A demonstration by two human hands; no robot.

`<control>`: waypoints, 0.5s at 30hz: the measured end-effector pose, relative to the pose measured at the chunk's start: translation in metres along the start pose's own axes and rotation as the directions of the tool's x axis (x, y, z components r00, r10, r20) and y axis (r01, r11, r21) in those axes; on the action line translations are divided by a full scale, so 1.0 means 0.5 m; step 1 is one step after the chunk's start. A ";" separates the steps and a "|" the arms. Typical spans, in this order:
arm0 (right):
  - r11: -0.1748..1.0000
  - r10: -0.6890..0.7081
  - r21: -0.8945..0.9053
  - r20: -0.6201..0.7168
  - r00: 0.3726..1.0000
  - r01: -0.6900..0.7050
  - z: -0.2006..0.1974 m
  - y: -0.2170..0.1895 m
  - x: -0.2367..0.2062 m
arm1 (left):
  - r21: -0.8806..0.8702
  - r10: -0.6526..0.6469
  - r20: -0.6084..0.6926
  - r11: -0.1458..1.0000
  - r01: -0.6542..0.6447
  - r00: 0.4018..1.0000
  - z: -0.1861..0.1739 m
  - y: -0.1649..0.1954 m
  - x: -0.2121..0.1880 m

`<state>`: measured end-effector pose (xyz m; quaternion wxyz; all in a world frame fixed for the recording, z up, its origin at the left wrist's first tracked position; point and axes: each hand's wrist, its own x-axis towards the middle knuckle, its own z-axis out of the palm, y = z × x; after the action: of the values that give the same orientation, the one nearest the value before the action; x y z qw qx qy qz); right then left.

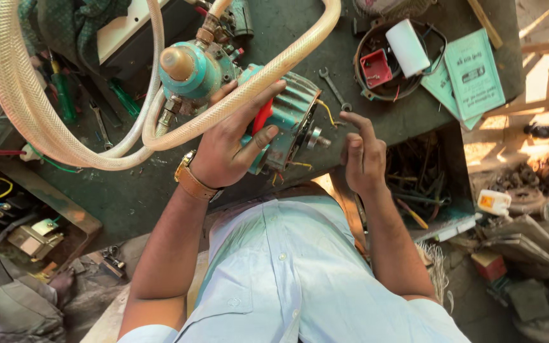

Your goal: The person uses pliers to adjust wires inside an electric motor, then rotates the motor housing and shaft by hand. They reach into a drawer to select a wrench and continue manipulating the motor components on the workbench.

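Observation:
My left hand [230, 143] grips a teal pump motor [290, 111] with a finned body, lifted above the dark workbench [128, 190]. A clear braided hose [46, 121] loops off its brass fittings. My right hand [363, 152] hovers just right of the motor's bare shaft end [316, 136], index finger stretched toward it and the other fingers curled, holding nothing. Thin yellow wires hang from the motor's end.
A spanner [335, 89] lies on the bench behind the motor. A round motor cover [392, 57] holds a red box and a white cylinder. Green booklets [471, 73] lie at the right. An open drawer of tools [420, 181] sits below. Electrical parts [7, 216] lie left.

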<state>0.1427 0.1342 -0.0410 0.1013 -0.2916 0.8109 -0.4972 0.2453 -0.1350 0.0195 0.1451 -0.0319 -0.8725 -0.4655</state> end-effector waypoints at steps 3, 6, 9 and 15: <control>0.996 -0.088 0.011 -0.049 0.995 0.089 -0.008 0.009 0.007 | -0.019 -0.004 -0.023 1.000 0.003 1.000 0.002 0.003 0.000; 0.966 -0.235 0.081 -0.124 0.964 0.246 -0.004 0.006 0.007 | -0.062 -0.045 -0.041 0.997 0.042 0.998 0.004 0.008 -0.003; 0.951 -0.305 0.024 -0.107 0.946 0.309 0.003 0.005 0.006 | -0.064 -0.057 -0.051 0.997 0.054 0.997 0.005 0.013 -0.002; 0.955 -0.138 -0.270 -0.054 0.989 0.119 -0.008 0.024 0.002 | -0.263 -0.128 -0.026 0.958 0.117 0.991 0.010 0.026 0.003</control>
<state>0.1357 0.1406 -0.0492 -0.0007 -0.3366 0.8527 -0.3995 0.2453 -0.1239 0.0276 0.1292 0.0134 -0.8008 -0.5847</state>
